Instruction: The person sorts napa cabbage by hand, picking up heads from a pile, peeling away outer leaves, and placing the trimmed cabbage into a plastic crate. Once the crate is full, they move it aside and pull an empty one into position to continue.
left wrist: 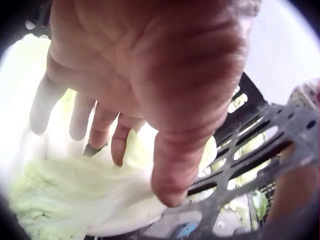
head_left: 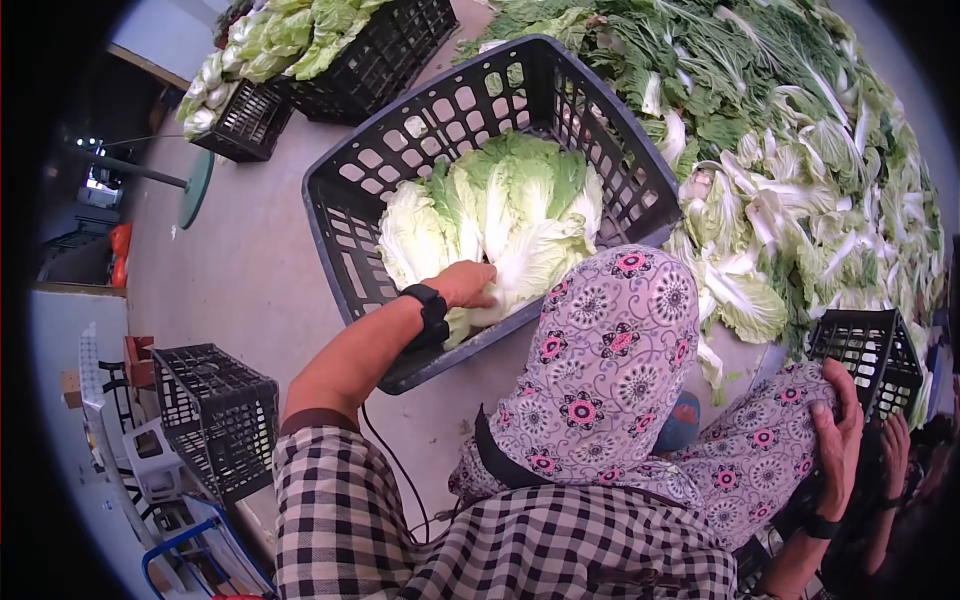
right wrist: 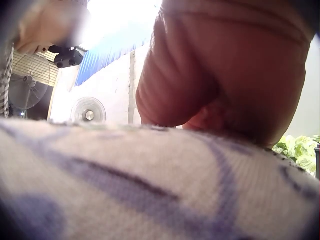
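My left hand (head_left: 467, 284) reaches over the near side of a black plastic crate (head_left: 440, 372), a dark band on its wrist. Its fingers touch the Chinese cabbages (head_left: 512, 205) packed upright inside. In the left wrist view the hand's fingers (left wrist: 106, 120) hang down at the pale leaves (left wrist: 85, 190), with the thumb (left wrist: 175, 170) apart from them near the crate's slotted wall. On the patterned trouser leg at the right, my right hand (head_left: 842, 435) rests over the knee. Its palm lies close on the cloth (right wrist: 125, 170) in the right wrist view.
A large heap of loose cabbage leaves (head_left: 800, 150) covers the floor at the right. Filled crates (head_left: 365, 75) stand at the back left. Another black crate (head_left: 215, 420) is at the lower left, and a smaller one (head_left: 870, 355) at the right. Another person's hand (head_left: 895, 450) shows at the far right.
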Motion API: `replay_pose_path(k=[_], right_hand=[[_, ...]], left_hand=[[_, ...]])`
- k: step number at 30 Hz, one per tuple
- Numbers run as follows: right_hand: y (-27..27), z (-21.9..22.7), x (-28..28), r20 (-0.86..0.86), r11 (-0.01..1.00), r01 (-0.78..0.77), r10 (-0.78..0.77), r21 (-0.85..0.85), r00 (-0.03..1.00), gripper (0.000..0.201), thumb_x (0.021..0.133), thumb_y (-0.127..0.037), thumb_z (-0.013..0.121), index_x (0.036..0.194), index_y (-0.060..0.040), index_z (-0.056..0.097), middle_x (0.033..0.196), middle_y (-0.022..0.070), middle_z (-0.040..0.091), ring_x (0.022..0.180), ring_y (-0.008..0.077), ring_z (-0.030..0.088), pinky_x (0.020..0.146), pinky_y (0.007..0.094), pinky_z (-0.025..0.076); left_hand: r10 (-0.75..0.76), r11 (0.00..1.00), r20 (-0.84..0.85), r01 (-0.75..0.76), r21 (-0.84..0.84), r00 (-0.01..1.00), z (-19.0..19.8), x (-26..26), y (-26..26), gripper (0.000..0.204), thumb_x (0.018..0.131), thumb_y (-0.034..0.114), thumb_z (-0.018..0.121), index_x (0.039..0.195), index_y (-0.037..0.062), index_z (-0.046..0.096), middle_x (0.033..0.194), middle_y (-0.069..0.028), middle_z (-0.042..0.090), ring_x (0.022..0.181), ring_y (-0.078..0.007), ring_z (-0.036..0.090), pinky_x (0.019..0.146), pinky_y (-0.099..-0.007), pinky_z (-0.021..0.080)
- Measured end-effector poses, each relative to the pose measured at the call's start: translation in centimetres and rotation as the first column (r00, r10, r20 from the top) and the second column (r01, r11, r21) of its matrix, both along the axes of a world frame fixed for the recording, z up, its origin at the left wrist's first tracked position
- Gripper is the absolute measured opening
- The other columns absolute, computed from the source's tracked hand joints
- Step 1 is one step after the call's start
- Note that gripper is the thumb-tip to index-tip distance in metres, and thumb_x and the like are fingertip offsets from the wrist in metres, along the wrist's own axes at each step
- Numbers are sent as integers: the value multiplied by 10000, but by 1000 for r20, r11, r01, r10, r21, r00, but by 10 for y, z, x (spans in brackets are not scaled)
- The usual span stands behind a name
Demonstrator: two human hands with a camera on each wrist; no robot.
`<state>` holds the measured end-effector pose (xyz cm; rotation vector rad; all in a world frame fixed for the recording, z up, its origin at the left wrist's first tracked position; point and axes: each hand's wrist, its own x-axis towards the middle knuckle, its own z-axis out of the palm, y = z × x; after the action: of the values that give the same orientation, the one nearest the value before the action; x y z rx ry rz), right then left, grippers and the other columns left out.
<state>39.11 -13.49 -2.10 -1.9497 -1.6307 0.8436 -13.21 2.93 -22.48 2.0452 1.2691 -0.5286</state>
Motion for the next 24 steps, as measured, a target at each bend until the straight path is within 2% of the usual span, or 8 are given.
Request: replay_pose_path(k=[4, 8, 11, 13, 16, 20, 22, 24], right_hand=[[-1, 0, 2, -8, 1000, 1, -1, 5, 1000, 638, 796, -415, 628, 1208, 50, 485, 1240, 140, 506, 1188, 234, 438, 1031, 346, 279], [0, 2, -6, -64, 999, 46, -47, -2, 997, 615, 780, -425, 635, 1172, 33, 510, 1239, 162, 495, 1201, 255, 425, 1042, 358, 263], [1, 1, -4, -46, 999, 32, -33, -5, 998, 682, 786, -445, 619, 1214, 66, 471, 1231, 154, 500, 1186, 244, 435, 1028, 349, 280], [2, 1, -3, -35, 1000, 25, -25, -14, 999, 678, 789, -435, 615, 1220, 67, 466, 1230, 153, 499, 1183, 245, 436, 1027, 349, 282], [3, 2, -6, -48, 1000, 22, -22, -10, 999, 674, 792, -423, 613, 1226, 70, 460, 1233, 154, 496, 1183, 246, 436, 1025, 348, 284], [-1, -1, -4, -55, 999, 42, -41, 22, 998, 595, 793, -379, 629, 1181, 53, 499, 1245, 159, 490, 1196, 246, 426, 1032, 353, 277], [-1, -5, -5, -85, 996, 81, -79, 20, 993, 612, 792, -397, 632, 1190, 48, 497, 1241, 157, 494, 1193, 243, 429, 1030, 354, 281], [-1, -7, -2, -81, 996, 85, -84, 10, 993, 629, 790, -414, 635, 1199, 43, 495, 1238, 153, 498, 1188, 241, 435, 1027, 354, 286]], left_hand=[[14, 999, -20, -15, -44, 1000, 24, -6, 20, 365, 712, 317, 663, 954, 45, 652, 900, -168, 650, 844, -304, 620, 747, -374, 482], [394, 900, 175, -339, -274, 903, 72, -11, 45, 201, 720, 217, 661, 840, 56, 670, 681, -49, 657, 719, -184, 628, 683, -303, 476], [307, 917, 245, -218, -333, 920, 90, -5, 53, 239, 751, 199, 675, 925, 44, 621, 798, -90, 663, 769, -215, 627, 723, -313, 470], [208, 932, 229, -263, 248, 951, 75, 6, 46, 252, 742, 176, 676, 949, 51, 604, 879, -110, 653, 816, -249, 617, 740, -342, 469], [158, 591, 167, -228, 774, 973, 58, 0, 54, 281, 682, 210, 694, 908, 68, 608, 939, -138, 648, 844, -306, 611, 740, -408, 468], [367, 928, 22, -364, -84, 930, 56, -17, 43, 320, 741, 314, 620, 677, 1, 646, 626, -100, 628, 559, -223, 606, 502, -355, 477], [38, 956, -182, -89, -281, 983, 63, -10, 21, 349, 740, 355, 633, 759, 8, 663, 582, -86, 600, 511, -189, 590, 483, -337, 478], [-133, 972, -252, 76, -223, 959, 31, -21, 4, 482, 703, 432, 684, 898, -7, 644, 836, -197, 640, 839, -328, 621, 743, -390, 479]])
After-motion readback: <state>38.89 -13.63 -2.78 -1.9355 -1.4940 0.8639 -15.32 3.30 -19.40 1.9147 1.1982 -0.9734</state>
